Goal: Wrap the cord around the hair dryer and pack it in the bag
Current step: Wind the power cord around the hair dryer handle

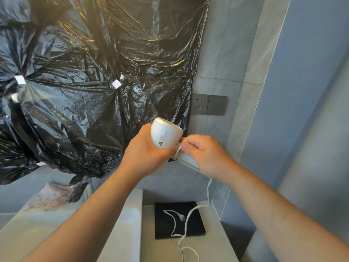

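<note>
Left hand (145, 154): fingers clenched round the barrel of the white hair dryer (164, 133); held up in front of the wall, nozzle end tilted up and away

Right hand (205, 156): fingers curled, grasping the cord (188, 214) right where it meets the dryer's handle; the handle is mostly hidden under this hand

Cord run: drops from the right hand down the wall corner, then lies slack across a black mat (164, 227) on the tabletop (213, 242); plug (181, 218) lies free on the mat, not in the wall socket (200, 104)

Step in hand: looks like the first turn of the wrap; nearly all the cord is loose

Doing it well: keep the left grip fixed on the barrel; let the right hand lead the cord round the handle in even, snug turns, sliding along the cord for each new length; not so tight at the exit point that the cord kinks; watch the plug as the slack lifts, since it may drag off the mat or swing

Bag: a patterned soft thing (51, 197) lies beside the basin (122, 233); cannot tell whether it is the bag

Backdrop: black plastic sheet (94, 72) taped over the wall
</note>
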The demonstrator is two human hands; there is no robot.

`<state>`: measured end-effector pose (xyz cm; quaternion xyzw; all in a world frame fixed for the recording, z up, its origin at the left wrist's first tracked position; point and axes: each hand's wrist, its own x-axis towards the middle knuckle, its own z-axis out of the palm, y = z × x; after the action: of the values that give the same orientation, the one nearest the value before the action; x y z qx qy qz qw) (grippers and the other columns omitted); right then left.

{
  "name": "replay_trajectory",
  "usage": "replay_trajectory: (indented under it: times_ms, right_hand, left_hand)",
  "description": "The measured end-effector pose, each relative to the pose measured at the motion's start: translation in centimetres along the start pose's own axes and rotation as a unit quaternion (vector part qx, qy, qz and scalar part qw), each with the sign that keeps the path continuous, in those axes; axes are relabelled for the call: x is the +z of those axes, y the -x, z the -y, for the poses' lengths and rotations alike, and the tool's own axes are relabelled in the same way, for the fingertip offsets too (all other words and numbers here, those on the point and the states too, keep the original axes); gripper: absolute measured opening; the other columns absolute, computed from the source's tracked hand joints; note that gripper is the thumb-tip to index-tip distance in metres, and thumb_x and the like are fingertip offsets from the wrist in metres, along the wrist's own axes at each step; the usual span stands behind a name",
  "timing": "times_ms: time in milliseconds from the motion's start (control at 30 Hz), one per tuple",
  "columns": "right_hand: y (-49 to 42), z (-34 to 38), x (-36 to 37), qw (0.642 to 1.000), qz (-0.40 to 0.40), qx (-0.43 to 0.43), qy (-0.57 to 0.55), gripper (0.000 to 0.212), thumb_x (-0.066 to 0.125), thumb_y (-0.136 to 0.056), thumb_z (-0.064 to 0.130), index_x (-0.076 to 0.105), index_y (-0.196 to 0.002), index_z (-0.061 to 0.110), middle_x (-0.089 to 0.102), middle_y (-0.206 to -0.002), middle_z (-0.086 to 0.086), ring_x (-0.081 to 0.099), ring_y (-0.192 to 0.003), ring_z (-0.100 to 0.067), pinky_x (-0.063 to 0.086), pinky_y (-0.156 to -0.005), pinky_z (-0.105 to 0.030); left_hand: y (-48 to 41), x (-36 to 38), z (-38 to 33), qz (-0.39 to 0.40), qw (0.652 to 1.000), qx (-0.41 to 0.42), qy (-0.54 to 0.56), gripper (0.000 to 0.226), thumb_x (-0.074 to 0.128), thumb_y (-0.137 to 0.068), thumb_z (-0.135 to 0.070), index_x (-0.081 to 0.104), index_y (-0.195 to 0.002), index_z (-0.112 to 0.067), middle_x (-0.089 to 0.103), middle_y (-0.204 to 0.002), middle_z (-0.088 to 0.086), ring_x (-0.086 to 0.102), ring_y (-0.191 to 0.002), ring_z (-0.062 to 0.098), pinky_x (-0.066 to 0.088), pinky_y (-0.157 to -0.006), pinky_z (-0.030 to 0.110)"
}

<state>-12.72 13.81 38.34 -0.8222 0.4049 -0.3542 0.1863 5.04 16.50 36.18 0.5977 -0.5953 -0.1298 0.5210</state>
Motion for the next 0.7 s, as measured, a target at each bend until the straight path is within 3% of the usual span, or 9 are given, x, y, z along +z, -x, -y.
replay_trajectory:
  times_ms: [100, 233, 333, 500, 633, 700]
  right_hand:
    - [0.0, -0.2, -0.2, 0.998, -0.016, 0.01, -0.058, 0.023, 0.05, -0.087, 0.032, 0.068, -0.076, 0.021, 0.073, -0.093, -0.005, 0.065, -0.102, -0.023, 0.05, -0.09, -0.046]
    - [0.1, -0.6, -0.3, 0.994, -0.022, 0.019, -0.109, 0.022, 0.056, -0.092, 0.016, 0.074, -0.079, 0.015, 0.075, -0.1, 0.001, 0.066, -0.103, -0.012, 0.049, -0.095, -0.044]
    - [0.1, -0.8, -0.3, 0.985, -0.011, 0.029, -0.167, 0.023, 0.057, -0.093, 0.01, 0.076, -0.082, 0.017, 0.074, -0.105, 0.008, 0.065, -0.106, -0.004, 0.048, -0.1, -0.038]
    - [0.4, -0.6, -0.7, 0.98, -0.002, 0.035, -0.198, 0.027, 0.056, -0.094, 0.007, 0.075, -0.085, 0.024, 0.073, -0.106, 0.007, 0.065, -0.104, -0.004, 0.048, -0.097, -0.027]
    - [0.2, -0.8, -1.2, 0.983, -0.01, 0.043, -0.177, 0.022, 0.06, -0.092, 0.014, 0.076, -0.082, 0.025, 0.074, -0.103, 0.009, 0.067, -0.101, -0.006, 0.05, -0.097, -0.034]
    - [0.0, -0.8, -1.2, 0.987, -0.028, 0.037, -0.154, 0.023, 0.063, -0.089, 0.019, 0.075, -0.075, 0.032, 0.075, -0.098, 0.01, 0.068, -0.097, -0.008, 0.052, -0.093, -0.037]
  left_hand:
    - [0.7, -0.4, -0.1, 0.016, 0.998, 0.055, -0.019, 0.06, 0.065, -0.063, -0.055, 0.042, -0.116, -0.04, 0.055, -0.104, -0.019, 0.059, -0.094, 0.01, 0.051, -0.076, 0.033]
    - [0.9, -0.7, -0.7, 0.013, 0.992, 0.095, -0.087, 0.094, 0.084, -0.052, -0.056, 0.036, -0.13, -0.039, 0.053, -0.118, -0.018, 0.055, -0.101, 0.009, 0.048, -0.079, 0.033]
    - [0.8, -0.5, -1.3, 0.011, 0.987, 0.092, -0.131, 0.102, 0.086, -0.05, -0.057, 0.031, -0.133, -0.035, 0.057, -0.117, -0.012, 0.058, -0.099, 0.017, 0.047, -0.077, 0.034]
    - [0.2, -0.6, -0.8, 0.049, 0.991, 0.087, -0.091, 0.092, 0.087, -0.056, -0.049, 0.034, -0.13, -0.037, 0.055, -0.112, -0.016, 0.057, -0.099, 0.015, 0.047, -0.077, 0.033]
    - [0.0, -0.5, -0.3, 0.044, 0.995, 0.09, -0.025, 0.08, 0.091, -0.055, -0.039, 0.045, -0.121, -0.04, 0.057, -0.106, -0.021, 0.056, -0.096, 0.001, 0.047, -0.076, 0.028]
    - [-0.1, -0.4, 0.1, 0.04, 0.996, 0.074, 0.009, 0.079, 0.092, -0.054, -0.042, 0.05, -0.12, -0.038, 0.061, -0.105, -0.02, 0.058, -0.097, 0.001, 0.051, -0.076, 0.029]
